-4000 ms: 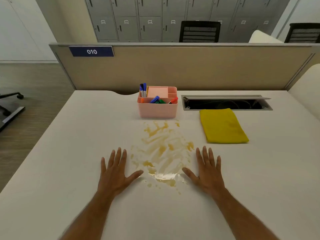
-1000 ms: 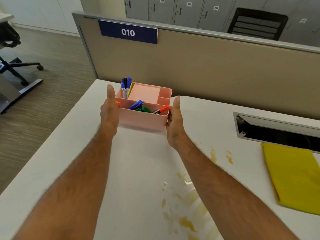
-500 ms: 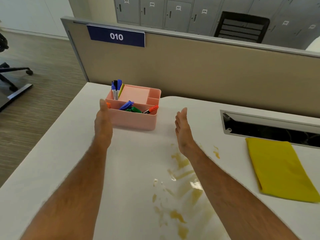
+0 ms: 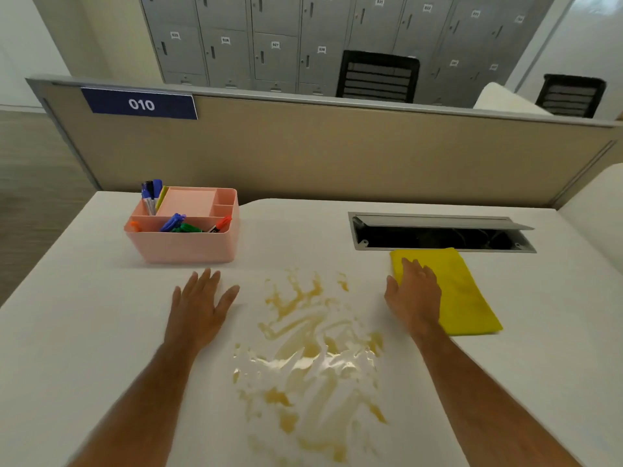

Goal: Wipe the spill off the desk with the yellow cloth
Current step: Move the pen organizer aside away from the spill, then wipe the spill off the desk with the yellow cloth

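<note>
A brownish-yellow spill (image 4: 310, 345) is smeared across the middle of the white desk (image 4: 84, 332). To its right lies the folded yellow cloth (image 4: 468, 298). My right hand (image 4: 413, 296) rests flat on the cloth's left part, fingers spread, not gripping it. My left hand (image 4: 200, 306) lies flat and open on the bare desk, left of the spill and just in front of the organizer.
A pink desk organizer (image 4: 185, 227) with markers and a notepad stands at the back left. An open cable hatch (image 4: 438, 232) is set in the desk behind the cloth. A beige partition (image 4: 337, 153) closes off the back edge.
Both hands let go of the pink organizer, which now stands left of the spill. My right hand moved right onto the yellow cloth; my left hand dropped flat onto the desk.
</note>
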